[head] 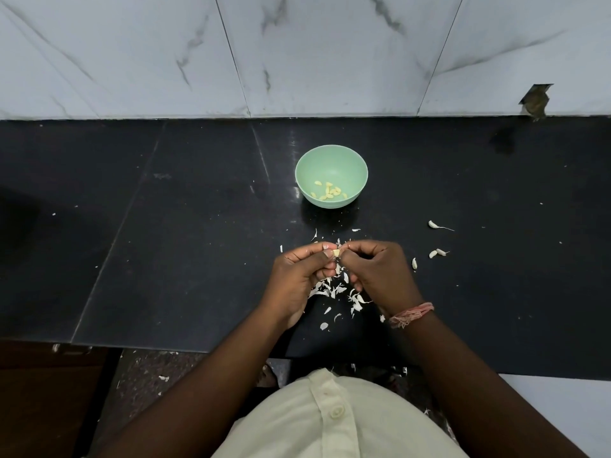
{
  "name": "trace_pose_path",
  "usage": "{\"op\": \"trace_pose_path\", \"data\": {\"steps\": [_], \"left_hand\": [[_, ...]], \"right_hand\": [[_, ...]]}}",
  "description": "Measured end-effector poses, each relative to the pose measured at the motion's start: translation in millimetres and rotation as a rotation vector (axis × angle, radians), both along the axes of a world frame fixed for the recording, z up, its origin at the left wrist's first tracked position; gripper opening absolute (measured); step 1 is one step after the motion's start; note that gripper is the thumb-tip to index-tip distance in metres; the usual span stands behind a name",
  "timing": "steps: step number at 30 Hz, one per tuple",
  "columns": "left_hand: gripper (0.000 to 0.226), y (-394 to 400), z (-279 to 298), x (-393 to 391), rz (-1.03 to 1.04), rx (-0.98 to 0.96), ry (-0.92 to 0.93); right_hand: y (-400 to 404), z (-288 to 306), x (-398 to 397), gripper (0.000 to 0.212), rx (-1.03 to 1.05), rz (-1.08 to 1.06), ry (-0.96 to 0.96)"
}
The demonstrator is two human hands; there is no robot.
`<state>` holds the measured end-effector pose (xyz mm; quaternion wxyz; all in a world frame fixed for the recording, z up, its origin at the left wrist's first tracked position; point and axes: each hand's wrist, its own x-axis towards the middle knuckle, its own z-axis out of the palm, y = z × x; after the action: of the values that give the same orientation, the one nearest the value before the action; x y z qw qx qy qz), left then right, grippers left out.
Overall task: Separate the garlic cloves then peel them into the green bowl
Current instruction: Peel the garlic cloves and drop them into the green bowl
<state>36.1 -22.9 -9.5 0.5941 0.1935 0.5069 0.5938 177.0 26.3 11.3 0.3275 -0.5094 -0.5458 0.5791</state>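
Both hands — left hand [297, 276], right hand [377, 272] — pinch one garlic clove [336, 253] between them; tiny, light, slippery — best gripped by its ends

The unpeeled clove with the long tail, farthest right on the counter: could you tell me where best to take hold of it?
Pinch the plump body of the clove from above across its width; the wispy tail pointing right looks too thin to hold.

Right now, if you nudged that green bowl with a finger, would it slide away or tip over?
The green bowl would probably slide rather than tip: it looks low and wide on a small flat base. It seems thin-walled plastic holding only a few peeled cloves, so likely light. The glossy black counter would offer little grip.
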Motion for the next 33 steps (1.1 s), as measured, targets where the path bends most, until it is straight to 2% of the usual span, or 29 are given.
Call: {"op": "trace_pose_path", "data": {"steps": [4,7,9,13,17,20,27,30,33], "left_hand": [[0.019,-0.4,0.8,0.6,-0.017,-0.004,-0.098],[0.018,0.3,-0.1,3.6,0.02,0.009,-0.075],[0.019,1.0,0.4,6.4,0.058,0.029,0.02],[0.016,1.4,5.4,9.0,0.084,0.073,0.327],[0.017,1.2,5.1,9.8,0.038,0.07,0.393],[0.014,3.5,5.6,11.3,0.065,0.063,0.262],[0.016,4.6,4.4,11.6,0.117,-0.058,-0.244],[0.014,4.7,4.3,12.1,0.165,-0.133,-0.385],[0.012,2.8,1.1,11.9,0.182,-0.172,-0.442]], "right_hand": [[1.9,-4.5,-1.9,0.015,-0.083,-0.03,0.079],[2.3,-7.7,-3.3,0.016,-0.156,-0.057,0.142],[2.1,-8.7,-3.7,0.015,-0.172,-0.074,0.15],[2.8,-6.3,-3.5,0.014,-0.122,-0.097,0.115],[3.6,-5.1,-3.2,0.015,-0.091,-0.089,0.08],[2.7,-7.7,-4.4,0.011,-0.135,-0.098,0.115],[2.8,-9.0,-5.1,0.012,-0.191,-0.16,0.155],[2.3,-10.0,-1.9,0.011,-0.133,-0.178,0.058],[1.6,-15.0,0.1,0.017,-0.001,-0.133,-0.078]]}}
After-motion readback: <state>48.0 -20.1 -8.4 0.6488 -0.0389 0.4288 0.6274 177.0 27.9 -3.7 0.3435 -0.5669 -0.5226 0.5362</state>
